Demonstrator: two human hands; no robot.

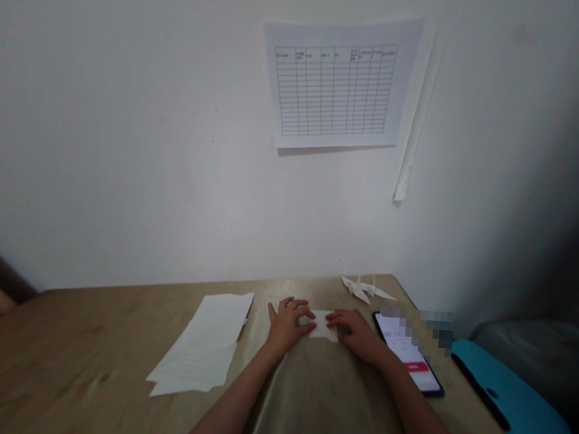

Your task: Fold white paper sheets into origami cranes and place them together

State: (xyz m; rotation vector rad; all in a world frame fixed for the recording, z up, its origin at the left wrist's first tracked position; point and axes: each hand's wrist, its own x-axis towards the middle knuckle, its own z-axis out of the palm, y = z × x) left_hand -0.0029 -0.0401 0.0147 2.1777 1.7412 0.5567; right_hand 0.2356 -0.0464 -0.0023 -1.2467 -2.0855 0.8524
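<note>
A small piece of white paper (pixel 323 326) lies on the table between my two hands. My left hand (pixel 289 320) has its thumb and index finger close together on the paper's left edge, with the other fingers spread over the tabletop. From the right, my right hand (pixel 355 330) bends its fingers onto the paper's upper right part, and its thumb is near the right edge. The fingertips partly cover the paper, so any folds in it are hard to make out. Behind my right hand sit folded white paper pieces (pixel 366 290) with pointed ends, like paper cranes.
Larger white sheets (pixel 206 344) are stacked left of my left arm. A phone (pixel 412 354) with a lit screen lies right of my right hand. A turquoise stool or chair (pixel 515 402) stands past the table's right edge. A printed table sheet (pixel 342 87) hangs on the wall.
</note>
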